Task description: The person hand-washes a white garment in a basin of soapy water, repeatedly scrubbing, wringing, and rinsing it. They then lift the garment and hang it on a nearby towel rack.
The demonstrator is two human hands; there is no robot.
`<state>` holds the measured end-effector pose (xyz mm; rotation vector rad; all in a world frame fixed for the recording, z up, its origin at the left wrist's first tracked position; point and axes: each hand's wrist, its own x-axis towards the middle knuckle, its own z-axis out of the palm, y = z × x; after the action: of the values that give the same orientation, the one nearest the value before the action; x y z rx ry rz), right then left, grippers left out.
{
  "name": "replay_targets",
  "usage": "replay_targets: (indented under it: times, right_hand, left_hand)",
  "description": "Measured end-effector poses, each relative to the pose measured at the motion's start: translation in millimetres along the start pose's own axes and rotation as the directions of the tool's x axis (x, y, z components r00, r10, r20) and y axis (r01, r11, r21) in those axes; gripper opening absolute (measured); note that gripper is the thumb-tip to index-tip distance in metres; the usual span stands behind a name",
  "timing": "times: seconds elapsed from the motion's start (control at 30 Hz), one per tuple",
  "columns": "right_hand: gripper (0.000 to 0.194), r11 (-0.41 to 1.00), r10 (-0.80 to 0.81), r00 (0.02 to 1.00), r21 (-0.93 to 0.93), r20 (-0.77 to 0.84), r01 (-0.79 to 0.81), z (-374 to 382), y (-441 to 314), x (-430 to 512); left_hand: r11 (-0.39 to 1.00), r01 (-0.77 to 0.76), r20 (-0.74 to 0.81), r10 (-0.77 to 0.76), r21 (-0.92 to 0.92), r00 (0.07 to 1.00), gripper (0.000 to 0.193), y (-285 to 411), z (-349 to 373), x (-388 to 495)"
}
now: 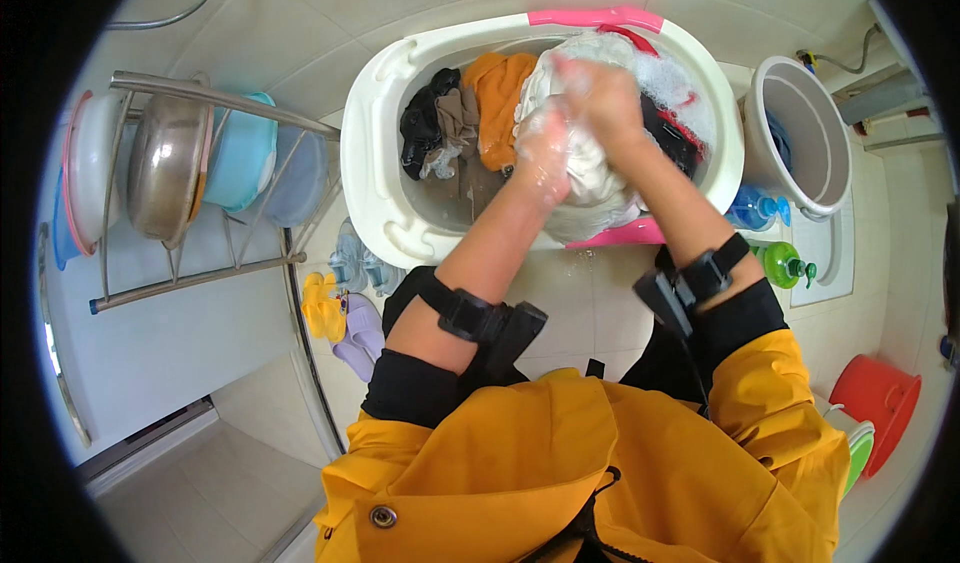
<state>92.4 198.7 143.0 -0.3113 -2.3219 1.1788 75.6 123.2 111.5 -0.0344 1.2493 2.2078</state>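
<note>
A white plastic tub [375, 210] with pink grips holds soapy water and wet clothes. Over its right half both hands work on a white wet cloth [589, 165]. My left hand [546, 147] grips a part of it, wet with suds. My right hand [600, 98] is blurred by motion, close beside the left one, its fingers closed on the same cloth. An orange garment [496, 105] lies left of the white cloth, with brown [456, 120] and black clothes [429, 124] further left. Red and black fabric [671, 139] lies among foam on the right.
A metal rack [217, 102] with basins stands left, slippers [364, 330] and shoes [347, 257] below it. At the right are a grey bucket [836, 158] with blue cloth, blue [754, 207] and green pump bottles [780, 263], and a red bucket [881, 409].
</note>
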Motion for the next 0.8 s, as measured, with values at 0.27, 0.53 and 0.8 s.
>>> replay_targets:
  times: [0.27, 0.53, 0.8]
  right_hand:
    - [0.037, 0.986, -0.166, 0.986, 0.006, 0.004, 0.166, 2, -4, -11]
    - [0.044, 0.910, 0.261, 0.934, 0.261, 0.242, -0.322, -28, 64, 37]
    - [0.061, 0.951, 0.209, 0.790, 0.068, 0.576, -0.301, -4, 30, 2]
  left_hand:
    - [0.997, 0.079, 0.043, -0.078, -0.020, 0.996, 0.025, 13, -14, 16]
    - [0.967, 0.156, -0.099, -0.179, -0.200, 0.979, 0.052, 72, -19, 5]
    - [0.977, -0.017, 0.014, 0.021, -0.214, 1.000, 0.053, 79, -19, 3]
